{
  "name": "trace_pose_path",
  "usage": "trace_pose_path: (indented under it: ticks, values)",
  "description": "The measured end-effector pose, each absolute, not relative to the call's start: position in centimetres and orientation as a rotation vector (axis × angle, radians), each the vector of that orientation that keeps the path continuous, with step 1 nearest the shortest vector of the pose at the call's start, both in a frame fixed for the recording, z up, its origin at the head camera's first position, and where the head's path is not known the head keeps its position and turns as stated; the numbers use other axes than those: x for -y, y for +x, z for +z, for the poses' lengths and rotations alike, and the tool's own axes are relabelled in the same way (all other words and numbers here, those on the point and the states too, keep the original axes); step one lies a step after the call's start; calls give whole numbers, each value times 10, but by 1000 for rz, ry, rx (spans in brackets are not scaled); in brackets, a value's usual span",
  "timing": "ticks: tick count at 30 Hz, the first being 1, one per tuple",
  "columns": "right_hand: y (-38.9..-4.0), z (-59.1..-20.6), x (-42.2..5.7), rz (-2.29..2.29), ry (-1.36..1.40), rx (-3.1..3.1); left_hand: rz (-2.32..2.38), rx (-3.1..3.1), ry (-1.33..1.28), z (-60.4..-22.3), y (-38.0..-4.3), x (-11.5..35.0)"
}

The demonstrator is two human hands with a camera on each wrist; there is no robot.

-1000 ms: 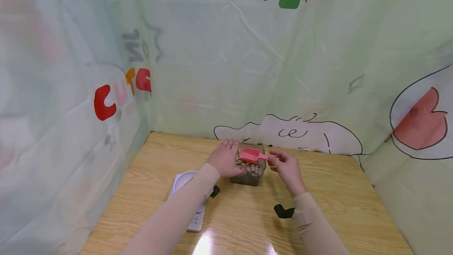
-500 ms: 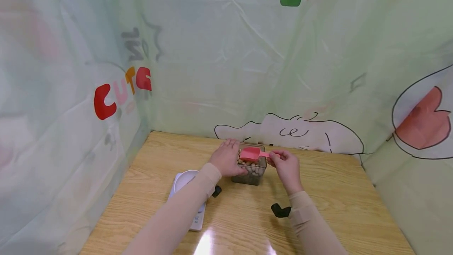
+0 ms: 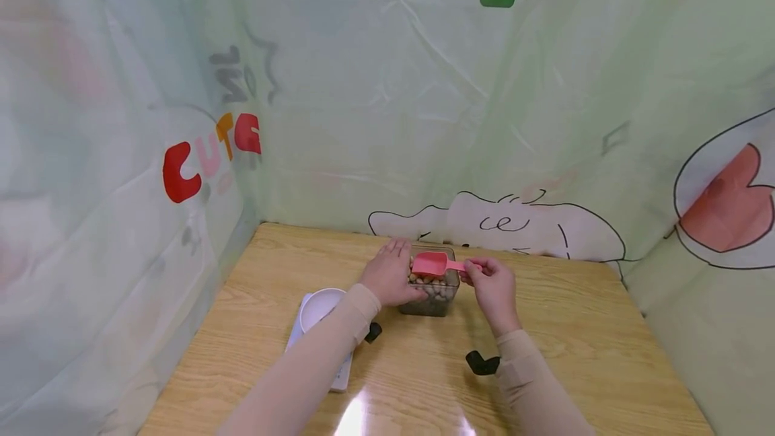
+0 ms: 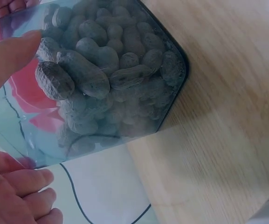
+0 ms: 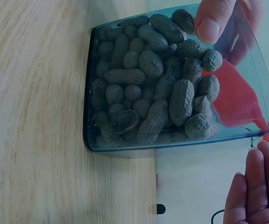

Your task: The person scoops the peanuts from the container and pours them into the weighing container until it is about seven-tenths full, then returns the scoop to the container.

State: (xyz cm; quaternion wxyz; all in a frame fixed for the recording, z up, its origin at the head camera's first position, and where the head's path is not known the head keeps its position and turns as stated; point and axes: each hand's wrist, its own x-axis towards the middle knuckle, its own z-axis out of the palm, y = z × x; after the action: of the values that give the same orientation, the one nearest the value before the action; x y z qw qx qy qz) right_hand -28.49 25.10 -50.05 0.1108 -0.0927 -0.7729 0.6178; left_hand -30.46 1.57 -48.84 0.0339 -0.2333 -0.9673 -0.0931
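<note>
Red scoop (image 3: 430,264) in the mouth of the clear container (image 3: 424,305), close to the top of the heaped, shell-on peanuts (image 5: 181,100), with handle (image 3: 455,266) jutting past the container's right rim; impossible to tell from here about any load in the scoop; pinched by that handle between thumb and fingers of the right hand (image 3: 493,288), just right of the container; container upright on the wooden bench (image 3: 563,328), gripped from its left side by the left hand (image 3: 390,274), thumb against the near wall, fingers toward the far wall; left of the container and nearer the person, a flat pale device (image 3: 342,379) with a white bowl (image 3: 317,308) on top, both partly hidden by the left sleeve (image 3: 290,375); in front of the container, a black piece (image 3: 373,333) beside the left sleeve, and farther right another black fitting (image 3: 482,362) by the right sleeve (image 3: 529,375); behind the container, a pale printed cloth (image 3: 375,106), with a black-outlined white figure (image 3: 502,224) low down, and coloured letters (image 3: 181,172) well off to the container's left.
</note>
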Motion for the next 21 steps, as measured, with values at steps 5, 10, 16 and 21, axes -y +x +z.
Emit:
trace_pose_path:
  ticks: [5,10,16,21]
  values:
    - [-276,-497,-254,1771,-279,2320,-302,2979,-723,-490,-298,-18]
    - [-266,-492,-255,1736,-252,2354,-336,2980,-733,-494,-294,-18]
    - [-253,-491,-258,1726,-208,2362,-376,2985,-746,-496,-287,-18]
    - [-245,-491,-261,1707,-201,2376,-428,2991,-763,-494,-275,-19]
